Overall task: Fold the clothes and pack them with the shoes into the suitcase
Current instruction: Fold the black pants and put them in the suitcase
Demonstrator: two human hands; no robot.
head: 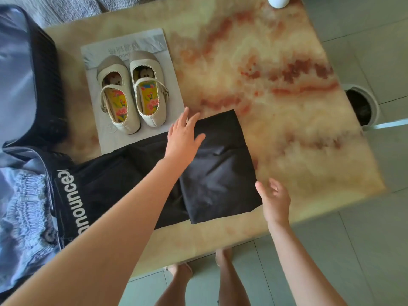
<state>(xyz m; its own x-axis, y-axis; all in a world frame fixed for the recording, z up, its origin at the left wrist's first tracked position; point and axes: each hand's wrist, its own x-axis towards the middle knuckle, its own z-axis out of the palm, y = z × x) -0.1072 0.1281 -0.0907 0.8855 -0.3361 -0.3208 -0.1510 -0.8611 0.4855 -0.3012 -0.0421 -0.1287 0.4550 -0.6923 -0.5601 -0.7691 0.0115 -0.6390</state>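
Note:
A black garment [218,168] lies on the marble table [276,89], its right part folded over into a rectangle; a waistband with white lettering [72,202] lies at its left end. My left hand [183,138] rests flat on the fold's upper left corner, fingers straight. My right hand [274,199] hovers open just off the fold's lower right corner. A pair of cream strap shoes [130,93] with flowered insoles sits on a grey sheet [174,93] behind the garment. The open suitcase [26,80] stands at the left, with a pale blue patterned cloth [24,208] in its near half.
A white container [279,1] stands at the table's far edge. A round bin [362,107] sits on the tiled floor to the right. My bare legs and feet [223,274] show below the table's near edge.

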